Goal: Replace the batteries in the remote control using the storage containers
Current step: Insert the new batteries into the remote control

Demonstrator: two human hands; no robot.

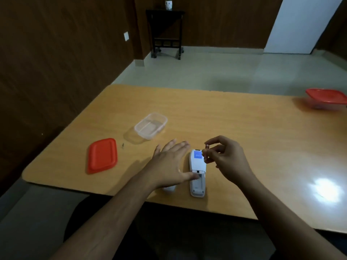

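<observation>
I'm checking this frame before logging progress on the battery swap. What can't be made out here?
- Remote, head view: whether its open battery bay is empty; too small, and the left hand thumb covers part.
- Battery in the right hand grip: its markings are blurred.
- Far red-lidded container: cut off by the right edge, contents unseen.
- White piece under the left wrist: mostly hidden.

Place: a plain indoor room, likely a home or office; which one cannot be told.
Walls: dark wood panelling (pixel 56 53) with a white wall switch (pixel 126 36).
Floor: pale glossy tiles (pixel 206 70).
Furniture: light wooden table (pixel 234 128); black wheeled side table (pixel 166 32) holding a small white pot (pixel 168 4).
</observation>
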